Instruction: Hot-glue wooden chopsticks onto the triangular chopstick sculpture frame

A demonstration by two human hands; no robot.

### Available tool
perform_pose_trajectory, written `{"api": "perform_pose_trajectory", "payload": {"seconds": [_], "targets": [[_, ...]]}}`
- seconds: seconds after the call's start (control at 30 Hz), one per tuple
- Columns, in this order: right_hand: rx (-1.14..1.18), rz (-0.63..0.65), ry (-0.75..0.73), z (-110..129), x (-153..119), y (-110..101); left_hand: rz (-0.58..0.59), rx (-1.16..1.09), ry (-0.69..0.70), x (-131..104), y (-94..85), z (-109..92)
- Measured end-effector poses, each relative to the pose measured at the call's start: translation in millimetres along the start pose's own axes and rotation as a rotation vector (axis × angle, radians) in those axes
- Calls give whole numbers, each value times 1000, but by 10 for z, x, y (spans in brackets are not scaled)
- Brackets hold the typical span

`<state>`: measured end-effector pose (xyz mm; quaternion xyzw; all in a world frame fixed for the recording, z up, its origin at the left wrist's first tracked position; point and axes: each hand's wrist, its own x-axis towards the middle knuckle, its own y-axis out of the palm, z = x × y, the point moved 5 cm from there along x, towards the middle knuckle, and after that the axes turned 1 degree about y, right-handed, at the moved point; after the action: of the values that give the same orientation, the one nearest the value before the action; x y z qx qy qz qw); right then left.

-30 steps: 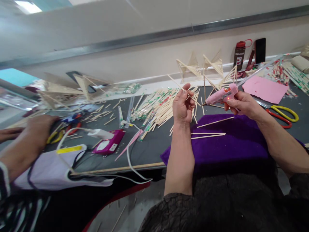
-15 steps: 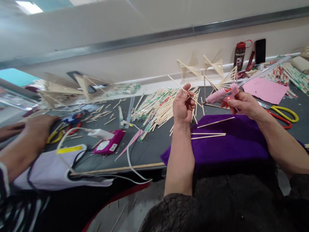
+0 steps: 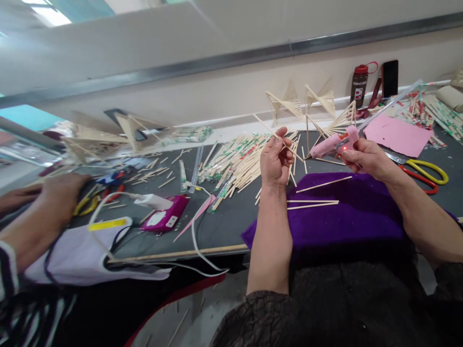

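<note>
Pinched in the fingers of my left hand (image 3: 275,161) is a thin wooden stick (image 3: 264,124), slanting down to the right. My right hand (image 3: 365,156) grips a pink hot glue gun (image 3: 331,144) with a lit red light. The gun's nozzle is at the stick's lower right end; whether they touch is hard to tell. Below my hands, several loose sticks (image 3: 323,184) lie on a purple cloth (image 3: 347,221). Behind the gun stands a stick framework (image 3: 338,124) with fanned sticks, partly hidden.
Left of my arm lies a heap of sticks in wrappers (image 3: 235,161). A magenta power strip (image 3: 168,214) with a white cable sits farther left, near a co-worker's arm (image 3: 54,202). At right are scissors (image 3: 428,173), pink paper (image 3: 396,132) and a bottle (image 3: 359,86).
The glue gun and my right hand have shifted very slightly to the right. My left hand still holds the stick in nearly the same place.
</note>
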<state>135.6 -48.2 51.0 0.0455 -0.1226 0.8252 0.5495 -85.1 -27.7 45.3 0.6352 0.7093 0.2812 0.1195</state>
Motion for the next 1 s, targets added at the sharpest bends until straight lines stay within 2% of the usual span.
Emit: {"api": "perform_pose_trajectory", "payload": {"seconds": [0.6, 1.0], "targets": [[-46, -12, -11, -14, 7, -3, -21, -4, -12, -17, 22, 0], [-22, -7, -2, 2, 2, 15, 26, -2, 13, 6, -7, 12]]}}
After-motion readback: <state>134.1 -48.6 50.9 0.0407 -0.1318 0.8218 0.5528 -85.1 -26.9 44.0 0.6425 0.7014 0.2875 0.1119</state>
